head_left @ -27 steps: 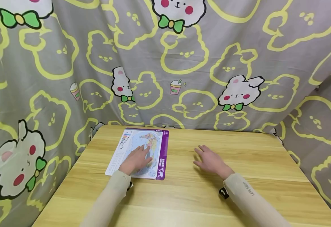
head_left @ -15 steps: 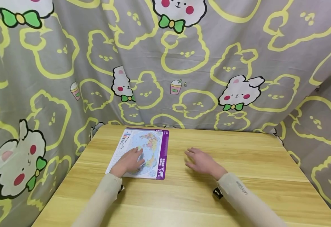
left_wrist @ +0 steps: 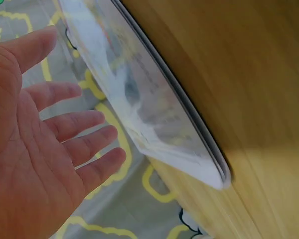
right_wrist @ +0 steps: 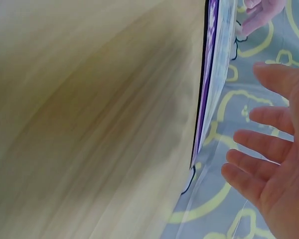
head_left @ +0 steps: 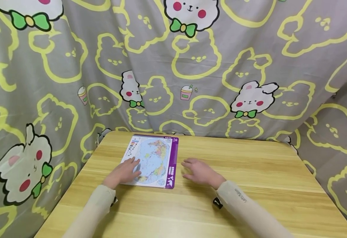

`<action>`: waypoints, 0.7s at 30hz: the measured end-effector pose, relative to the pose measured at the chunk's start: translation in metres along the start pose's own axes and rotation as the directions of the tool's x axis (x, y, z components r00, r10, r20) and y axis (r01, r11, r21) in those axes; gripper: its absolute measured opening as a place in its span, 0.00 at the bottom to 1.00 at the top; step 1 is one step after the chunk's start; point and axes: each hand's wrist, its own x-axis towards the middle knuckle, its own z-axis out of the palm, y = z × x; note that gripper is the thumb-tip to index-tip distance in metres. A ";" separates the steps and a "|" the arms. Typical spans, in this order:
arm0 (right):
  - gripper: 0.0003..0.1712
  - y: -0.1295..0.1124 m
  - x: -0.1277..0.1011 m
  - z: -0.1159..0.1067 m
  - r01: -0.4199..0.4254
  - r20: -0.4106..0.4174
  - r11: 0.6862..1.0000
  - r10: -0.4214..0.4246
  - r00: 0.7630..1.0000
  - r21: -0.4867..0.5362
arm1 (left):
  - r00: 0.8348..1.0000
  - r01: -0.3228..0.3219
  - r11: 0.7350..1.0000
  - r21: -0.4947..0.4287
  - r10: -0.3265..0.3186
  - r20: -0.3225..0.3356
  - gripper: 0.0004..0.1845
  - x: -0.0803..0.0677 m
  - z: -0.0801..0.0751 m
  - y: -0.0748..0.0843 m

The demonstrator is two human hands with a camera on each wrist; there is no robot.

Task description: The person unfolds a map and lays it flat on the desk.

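Observation:
A flat world map board [head_left: 152, 155] with a purple right border lies on the table toward the left. Its edge [left_wrist: 182, 94] shows more than one thin layer in the left wrist view. Over the board's left side is my left hand [head_left: 122, 172], fingers extended and holding nothing. In its wrist view, the left palm [left_wrist: 45, 144] appears apart from the board. My right hand [head_left: 199, 171] hovers just right of the purple border, fingers loosely spread. A gap separates the right fingers [right_wrist: 259, 144] from the board's side in the right wrist view.
The wooden table [head_left: 250, 165] extends right of the board and toward the front. A grey curtain [head_left: 203, 66] with yellow animal outlines hangs behind it and along both sides. Each wrist carries a small black device [head_left: 217, 202] under the sleeve cuff.
Both hands have moved left: the left from the map's middle to its left side, the right closer to the purple border. The board stays in place; the head view has shifted slightly.

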 end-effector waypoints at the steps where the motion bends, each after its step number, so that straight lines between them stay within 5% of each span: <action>1: 0.32 -0.003 0.002 0.000 0.002 0.006 1.000 -0.002 1.000 -0.001 | 1.000 0.001 1.000 0.000 -0.001 0.004 0.32 -0.001 0.000 -0.002; 11: 0.33 -0.029 0.021 0.009 0.014 0.075 1.000 -0.015 0.997 0.023 | 1.000 -0.022 0.999 -0.044 0.023 0.019 0.33 -0.015 -0.005 -0.020; 21: 0.33 -0.049 0.031 0.020 0.118 0.147 0.993 -0.113 0.983 -0.025 | 0.997 -0.046 0.995 -0.085 0.051 0.055 0.36 -0.027 0.002 -0.034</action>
